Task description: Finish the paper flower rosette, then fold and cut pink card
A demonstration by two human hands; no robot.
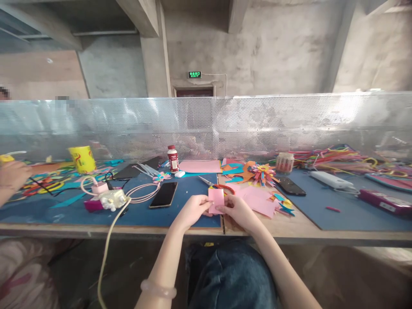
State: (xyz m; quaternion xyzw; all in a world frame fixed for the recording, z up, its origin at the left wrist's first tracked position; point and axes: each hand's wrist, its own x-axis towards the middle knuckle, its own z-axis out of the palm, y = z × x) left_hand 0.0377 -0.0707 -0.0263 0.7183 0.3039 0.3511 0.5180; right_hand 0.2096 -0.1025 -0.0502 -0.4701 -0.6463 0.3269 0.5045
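Observation:
A small rectangle of pink paper (216, 200) is held upright between my two hands, just above the table's front edge. My left hand (197, 209) pinches its left side, and my right hand (237, 210) grips the lower right corner. Right behind the paper lie scissors (225, 189) with orange handles, partly hidden by it. Beside my right hand are larger sheets of pink paper (259, 199) and several blue and yellow paper scraps (285, 205). A layered paper flower (262, 174) sits farther back.
Left of my hands lie a black phone (163, 195), a coiled white cable (141, 195) and a power strip (109, 200). A red-capped bottle (173, 159) and a yellow cup (82, 159) stand behind. On the right are another phone (291, 186) and pipe cleaners (337, 159). A co-worker's hand (11, 176) shows at far left.

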